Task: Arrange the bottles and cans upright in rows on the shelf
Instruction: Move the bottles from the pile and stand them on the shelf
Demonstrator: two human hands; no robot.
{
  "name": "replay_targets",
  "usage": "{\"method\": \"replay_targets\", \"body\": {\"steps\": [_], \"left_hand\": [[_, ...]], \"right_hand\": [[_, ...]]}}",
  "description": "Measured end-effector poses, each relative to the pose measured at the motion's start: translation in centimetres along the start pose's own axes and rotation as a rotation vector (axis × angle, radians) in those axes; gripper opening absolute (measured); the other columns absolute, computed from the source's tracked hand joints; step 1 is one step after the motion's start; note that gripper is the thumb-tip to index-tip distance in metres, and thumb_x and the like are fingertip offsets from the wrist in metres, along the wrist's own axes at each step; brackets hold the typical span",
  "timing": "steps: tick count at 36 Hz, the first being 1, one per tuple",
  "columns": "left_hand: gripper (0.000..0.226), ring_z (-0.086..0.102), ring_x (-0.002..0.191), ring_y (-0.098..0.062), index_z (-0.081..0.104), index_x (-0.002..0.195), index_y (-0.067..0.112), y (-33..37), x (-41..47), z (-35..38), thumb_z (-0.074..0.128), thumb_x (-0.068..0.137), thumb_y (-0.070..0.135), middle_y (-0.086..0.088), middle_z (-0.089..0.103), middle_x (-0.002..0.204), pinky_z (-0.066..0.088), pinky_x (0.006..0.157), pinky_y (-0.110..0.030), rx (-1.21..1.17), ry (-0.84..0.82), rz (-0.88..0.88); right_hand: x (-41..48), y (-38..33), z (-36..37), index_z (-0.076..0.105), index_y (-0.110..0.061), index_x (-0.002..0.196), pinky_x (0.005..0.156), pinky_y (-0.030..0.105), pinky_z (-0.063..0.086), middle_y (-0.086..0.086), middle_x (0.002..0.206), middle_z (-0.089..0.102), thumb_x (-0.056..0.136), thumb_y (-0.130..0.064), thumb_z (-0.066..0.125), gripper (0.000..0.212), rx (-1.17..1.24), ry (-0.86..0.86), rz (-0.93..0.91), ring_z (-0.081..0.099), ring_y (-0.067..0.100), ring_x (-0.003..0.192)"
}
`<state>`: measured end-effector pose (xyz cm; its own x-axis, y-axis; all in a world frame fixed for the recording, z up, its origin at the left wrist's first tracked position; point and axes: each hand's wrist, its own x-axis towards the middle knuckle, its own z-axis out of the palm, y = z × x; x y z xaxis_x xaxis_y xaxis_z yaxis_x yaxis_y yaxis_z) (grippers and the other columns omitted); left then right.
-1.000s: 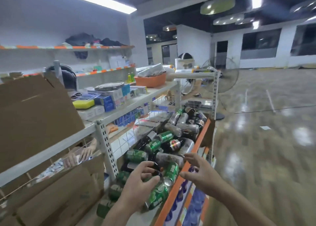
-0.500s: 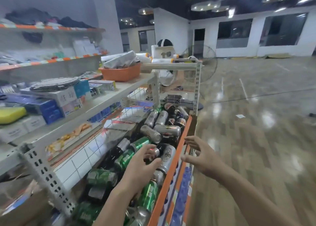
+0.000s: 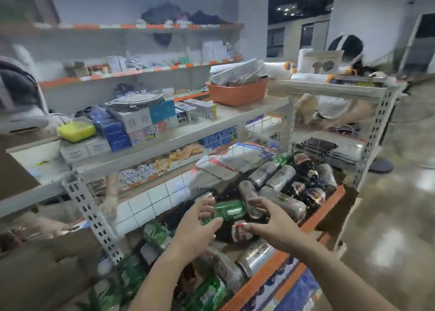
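Several cans and bottles lie jumbled on their sides on a shelf with an orange front edge (image 3: 322, 216). My left hand (image 3: 200, 226) grips a green can (image 3: 229, 210) held over the pile, its fingers and thumb curled round the can's left end. My right hand (image 3: 268, 223) hovers just right of that can with fingers spread and loosely bent, holding nothing. Silver cans (image 3: 280, 181) and dark bottles (image 3: 308, 188) lie further back, more green cans (image 3: 155, 234) at the near left. The view is blurred.
A shelf above (image 3: 188, 136) carries boxes, plates (image 3: 135, 101) and an orange basket (image 3: 236, 93). A perforated upright post (image 3: 94, 216) stands at the left. Another person (image 3: 339, 108) bends behind the rack's far end. Polished floor (image 3: 388, 228) lies to the right.
The view swung left and closer to the shelf. My left hand lifted a green can off the pile, and my right hand moved in from the shelf edge toward it.
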<state>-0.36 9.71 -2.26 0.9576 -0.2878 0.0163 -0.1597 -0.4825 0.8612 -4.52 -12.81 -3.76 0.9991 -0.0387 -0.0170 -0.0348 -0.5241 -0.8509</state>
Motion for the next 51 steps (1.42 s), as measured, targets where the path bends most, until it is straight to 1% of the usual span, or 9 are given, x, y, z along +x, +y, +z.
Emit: {"method": "replay_targets", "body": {"steps": [3, 8, 12, 20, 26, 31, 38, 44, 51], "left_hand": [[0.031, 0.055, 0.113, 0.002, 0.055, 0.116, 0.045, -1.3, 0.5, -1.7, 0.071, 0.092, 0.033, 0.021, 0.059, 0.116, 0.044, 0.091, -0.026, 0.012, 0.078, -0.076], [0.034, 0.054, 0.112, 0.002, 0.057, 0.121, 0.039, -3.8, 2.4, -3.9, 0.071, 0.092, 0.03, 0.019, 0.059, 0.118, 0.041, 0.093, -0.024, 0.017, 0.18, -0.159], [0.038, 0.058, 0.115, -0.005, 0.057, 0.125, 0.037, -6.1, 4.4, -4.9, 0.072, 0.091, 0.031, 0.019, 0.062, 0.117, 0.048, 0.103, -0.037, 0.034, 0.23, -0.198], [0.038, 0.061, 0.112, -0.01, 0.057, 0.12, 0.043, -9.3, 7.7, -4.5, 0.073, 0.086, 0.036, 0.025, 0.063, 0.11, 0.049, 0.103, -0.039, 0.035, 0.262, -0.294], [0.04, 0.063, 0.106, -0.01, 0.056, 0.121, 0.043, -11.4, 9.0, -4.2, 0.075, 0.088, 0.03, 0.016, 0.061, 0.124, 0.053, 0.07, -0.026, 0.007, 0.31, -0.369], [0.044, 0.058, 0.114, -0.009, 0.056, 0.124, 0.038, -11.6, 10.4, -3.9, 0.077, 0.087, 0.029, 0.016, 0.061, 0.121, 0.056, 0.093, -0.041, 0.043, 0.372, -0.453], [0.046, 0.055, 0.118, -0.009, 0.053, 0.128, 0.037, -11.6, 11.7, -2.1, 0.074, 0.087, 0.032, 0.014, 0.057, 0.12, 0.045, 0.101, -0.033, 0.13, 0.333, -0.501], [0.039, 0.061, 0.108, -0.013, 0.055, 0.12, 0.037, -10.8, 12.5, -0.8, 0.072, 0.086, 0.027, 0.009, 0.063, 0.121, 0.046, 0.091, -0.029, 0.116, 0.359, -0.53], [0.035, 0.061, 0.111, -0.012, 0.057, 0.118, 0.039, -10.8, 12.3, -0.6, 0.07, 0.087, 0.031, 0.012, 0.064, 0.119, 0.051, 0.098, -0.038, 0.092, 0.415, -0.562]], "right_hand": [[3.0, -0.9, 1.2, 0.055, -0.03, 0.13, 0.077, 0.01, 0.05, -0.011, 0.116, 0.063, 0.084, -0.021, 0.082, 0.054, 0.005, -0.075, -0.046, 0.063, 0.014, 0.112], [7.9, -2.0, 2.8, 0.054, -0.035, 0.13, 0.083, -0.005, 0.032, -0.018, 0.123, 0.057, 0.083, -0.028, 0.081, 0.054, -0.067, -0.125, -0.121, 0.052, 0.0, 0.118], [11.1, -2.0, 4.3, 0.053, -0.038, 0.131, 0.104, 0.023, 0.041, -0.018, 0.13, 0.058, 0.073, -0.042, 0.077, 0.062, -0.07, -0.189, -0.127, 0.054, 0.003, 0.124], [16.0, -1.4, 5.6, 0.057, -0.036, 0.129, 0.087, 0.034, 0.06, -0.012, 0.12, 0.068, 0.075, -0.035, 0.072, 0.056, -0.168, -0.247, -0.148, 0.07, 0.011, 0.1], [21.4, 0.0, 7.2, 0.049, -0.04, 0.135, 0.083, 0.033, 0.059, -0.01, 0.124, 0.06, 0.084, -0.032, 0.074, 0.058, -0.363, -0.39, -0.199, 0.064, 0.012, 0.103], [25.9, 1.4, 9.7, 0.049, -0.033, 0.131, 0.095, 0.049, 0.055, 0.002, 0.138, 0.057, 0.088, -0.037, 0.059, 0.044, -0.614, -0.5, -0.264, 0.058, 0.025, 0.12], [28.0, 3.1, 10.7, 0.044, -0.02, 0.136, 0.108, 0.049, 0.043, 0.01, 0.148, 0.044, 0.078, -0.04, 0.076, 0.069, -1.011, -0.533, -0.471, 0.044, 0.036, 0.135], [27.8, 2.5, 11.7, 0.042, -0.02, 0.141, 0.097, 0.045, 0.047, 0.01, 0.142, 0.046, 0.088, -0.023, 0.068, 0.06, -1.123, -0.432, -0.568, 0.047, 0.035, 0.131], [28.0, 2.7, 12.4, 0.042, -0.022, 0.142, 0.093, 0.045, 0.05, 0.01, 0.136, 0.052, 0.086, -0.024, 0.069, 0.063, -1.109, -0.38, -0.616, 0.05, 0.036, 0.125]]}}
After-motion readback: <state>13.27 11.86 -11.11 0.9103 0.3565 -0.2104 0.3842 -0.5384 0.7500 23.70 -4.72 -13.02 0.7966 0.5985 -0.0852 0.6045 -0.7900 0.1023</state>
